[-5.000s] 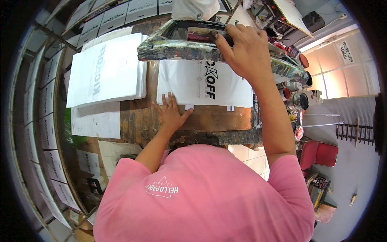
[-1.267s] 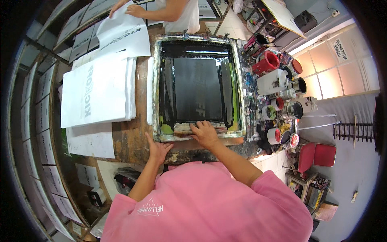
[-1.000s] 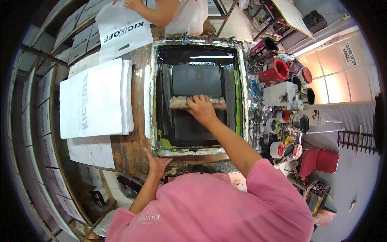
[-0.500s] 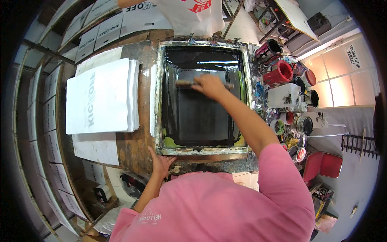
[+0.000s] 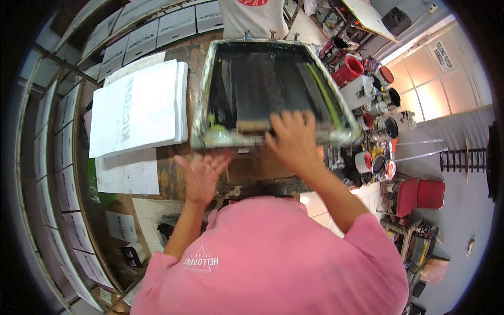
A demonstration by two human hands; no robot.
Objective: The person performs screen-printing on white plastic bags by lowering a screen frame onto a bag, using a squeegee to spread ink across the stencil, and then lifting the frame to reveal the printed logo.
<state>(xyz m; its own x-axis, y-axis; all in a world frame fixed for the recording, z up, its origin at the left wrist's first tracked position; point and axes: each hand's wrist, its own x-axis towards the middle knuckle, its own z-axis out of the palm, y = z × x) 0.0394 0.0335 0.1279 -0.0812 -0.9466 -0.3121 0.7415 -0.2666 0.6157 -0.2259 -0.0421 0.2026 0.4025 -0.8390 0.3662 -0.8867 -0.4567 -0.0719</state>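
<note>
A screen-printing frame [image 5: 200, 113] with a paint-crusted border and black ink across its mesh is in front of me. Its near edge looks raised off the table, closer to me than its hinged far edge. My right hand [image 5: 295, 137] grips a squeegee [image 5: 252, 126] with a wooden handle, down at the near end of the mesh. My left hand [image 5: 203, 176] is palm up with fingers spread, its fingertips by the frame's near left edge; whether they touch it I cannot tell. Both hands are slightly blurred.
A stack of white printed sheets [image 5: 137, 110] lies left of the frame. Ink tubs, including a red one [image 5: 348, 71], crowd the right side. Clamps [image 5: 273, 34] line the far edge. Behind them stands a person in a white shirt [image 5: 254, 18]. Shelves of white sheets [image 5: 68, 152] stand left.
My right hand has drawn the squeegee from the far part of the mesh to its near end. The frame's near edge has risen. My left hand has moved up toward it, palm up.
</note>
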